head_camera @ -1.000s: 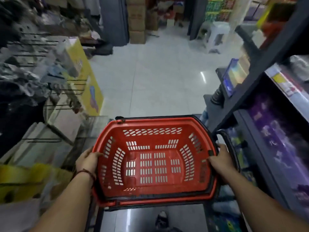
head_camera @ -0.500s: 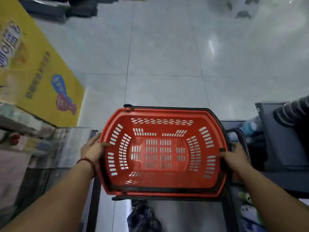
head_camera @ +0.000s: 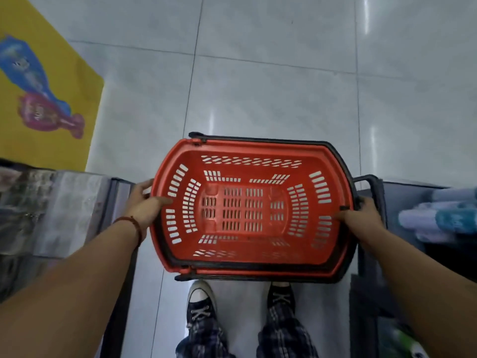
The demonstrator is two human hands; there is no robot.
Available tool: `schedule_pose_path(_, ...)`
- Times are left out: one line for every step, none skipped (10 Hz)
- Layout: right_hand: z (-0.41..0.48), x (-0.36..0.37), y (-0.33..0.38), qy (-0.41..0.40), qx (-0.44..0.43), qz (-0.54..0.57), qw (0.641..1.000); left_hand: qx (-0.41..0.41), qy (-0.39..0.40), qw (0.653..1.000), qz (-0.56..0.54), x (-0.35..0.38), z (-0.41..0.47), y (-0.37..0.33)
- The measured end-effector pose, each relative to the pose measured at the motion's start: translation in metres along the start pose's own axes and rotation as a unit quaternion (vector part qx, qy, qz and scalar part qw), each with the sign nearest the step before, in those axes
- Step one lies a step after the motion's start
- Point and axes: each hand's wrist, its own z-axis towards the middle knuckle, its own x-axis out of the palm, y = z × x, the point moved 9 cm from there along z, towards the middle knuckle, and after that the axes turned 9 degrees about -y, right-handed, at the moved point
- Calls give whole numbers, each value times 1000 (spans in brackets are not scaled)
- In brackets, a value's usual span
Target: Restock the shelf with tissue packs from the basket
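Note:
A red plastic basket (head_camera: 247,264) with black handles folded along its rim hangs level above the floor, and nothing lies inside it. My left hand (head_camera: 144,202) grips its left rim, thumb over the edge, a red string bracelet on the wrist. On the opposite side my right hand (head_camera: 361,215) holds the right rim beside the black handle. Tissue packs (head_camera: 438,218) in pale purple and teal lie on the dark shelf at the right edge.
Grey floor tiles (head_camera: 271,94) fill the aisle ahead. A yellow display panel (head_camera: 38,86) stands at the left, with a blurred shelf of wrapped goods (head_camera: 51,210) below it. A dark shelf unit (head_camera: 413,187) borders the right. My sneakers (head_camera: 201,303) show under the basket.
My view has tilted further down toward the floor and my feet. The basket stays gripped by both hands and sits lower between the two shelf units.

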Motion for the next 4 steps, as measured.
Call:
schedule_pose_path(2, 3, 1, -18, -1, -35, 999, 22, -31, 999, 27, 4, -8, -10)
schedule_pose_path(-9, 2, 12, -49, -31, -170, 984, 36, -40, 993, 102, 5, -20, -21)
schedule_pose_path(-40, 1, 59, -62, -144, -288, 945, 95, -40, 968, 228, 0, -52, -59)
schedule_pose_path(-101, 10, 112, -15, -289, -323, 901, 174, -16, 925, 338, -10, -100, -98)
